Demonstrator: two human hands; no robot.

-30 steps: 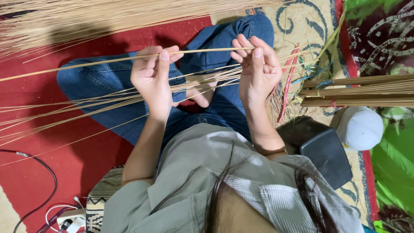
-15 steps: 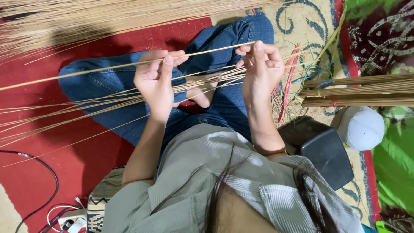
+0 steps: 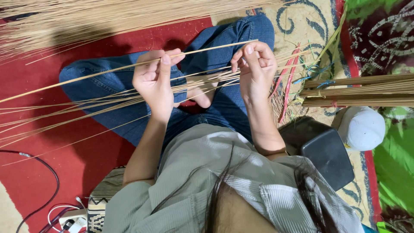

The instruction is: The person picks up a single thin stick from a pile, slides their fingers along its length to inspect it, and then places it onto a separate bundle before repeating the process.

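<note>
Tilted steeper now than a second ago, thin stick [image 3: 129, 64] raised across the lap, pinched by left hand [image 3: 154, 82] and right hand [image 3: 255, 69]. Could snap if bent harder, or snag loose sticks [image 3: 86, 108] beneath.

Both hands raised over the crossed legs — fingers curled in a pinch

The left hand [image 3: 154, 82] is held palm toward the camera, thumb pressed against bent fingers, its bare forearm running down to a bent elbow at the torso. The right hand [image 3: 255, 69] sits level with it and well apart — fingers folded inward, thumb tip up against them, wrist straight, bare forearm angled back to the sleeve. Both knees are spread, legs folded beneath the hands.
</note>
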